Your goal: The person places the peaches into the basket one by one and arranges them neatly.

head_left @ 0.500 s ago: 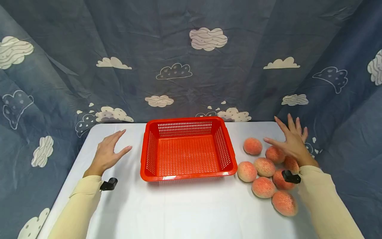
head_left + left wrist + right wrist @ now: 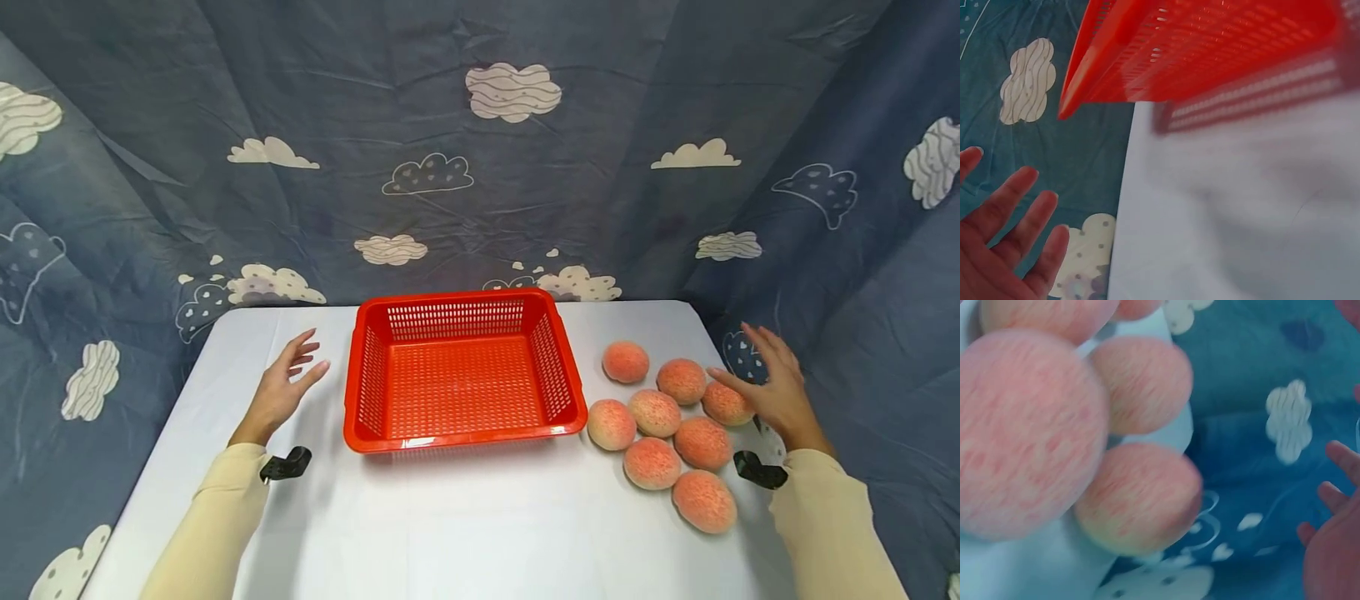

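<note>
A red plastic basket (image 2: pixel 457 387) with slotted sides stands on the white table, its inside bare. To its left my left hand (image 2: pixel 277 396) hovers over the table, fingers extended and thumb apart, holding nothing. Several orange-pink peaches (image 2: pixel 654 463) lie grouped to the basket's right. My right hand (image 2: pixel 783 396) is at the right edge of the group, empty, its thumb overlapping the rightmost peach (image 2: pixel 726 404) in the head view. In the right wrist view one peach (image 2: pixel 1029 434) looms close, and the hand's fingers (image 2: pixel 1334 497) show apart from the fruit.
The white table (image 2: pixel 480 525) reaches back to a dark blue curtain (image 2: pixel 585 208) printed with pale clouds, which also hangs along both sides. Each wrist carries a small black camera mount, such as the one at the left wrist (image 2: pixel 287 463).
My right hand has moved right and closer to me, uncovering peaches it hid before; its fingers are less spread. My left hand has turned slightly. The head view has shifted a little.
</note>
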Action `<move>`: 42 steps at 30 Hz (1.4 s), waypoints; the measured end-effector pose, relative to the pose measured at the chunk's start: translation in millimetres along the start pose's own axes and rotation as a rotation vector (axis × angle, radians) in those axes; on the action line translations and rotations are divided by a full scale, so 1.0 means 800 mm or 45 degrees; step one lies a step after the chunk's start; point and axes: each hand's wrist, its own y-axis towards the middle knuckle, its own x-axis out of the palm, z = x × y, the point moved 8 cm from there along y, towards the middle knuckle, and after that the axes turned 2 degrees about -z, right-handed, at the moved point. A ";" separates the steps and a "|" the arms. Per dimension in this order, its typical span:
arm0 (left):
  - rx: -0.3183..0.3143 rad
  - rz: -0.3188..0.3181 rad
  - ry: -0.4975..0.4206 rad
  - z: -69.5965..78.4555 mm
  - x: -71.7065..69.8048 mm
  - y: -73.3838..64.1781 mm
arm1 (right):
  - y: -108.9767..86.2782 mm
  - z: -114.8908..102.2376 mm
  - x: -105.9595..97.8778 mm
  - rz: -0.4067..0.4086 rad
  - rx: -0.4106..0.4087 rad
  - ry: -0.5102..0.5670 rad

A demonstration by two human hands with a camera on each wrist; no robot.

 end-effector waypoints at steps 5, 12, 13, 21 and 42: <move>-0.052 -0.034 -0.191 -0.011 0.014 0.000 | -0.011 0.037 0.007 -0.018 0.117 0.045; -0.101 -0.093 -0.268 -0.022 0.039 0.002 | -0.016 0.079 0.019 -0.017 0.197 0.109; -0.105 -0.097 -0.275 -0.023 0.041 0.002 | -0.016 0.084 0.021 -0.014 0.213 0.128; -0.232 -0.117 -0.330 -0.038 0.061 0.003 | -0.023 0.116 0.038 -0.054 0.375 0.295; -0.275 -0.145 -0.592 -0.043 0.074 0.005 | -0.013 0.127 0.056 -0.162 0.485 0.129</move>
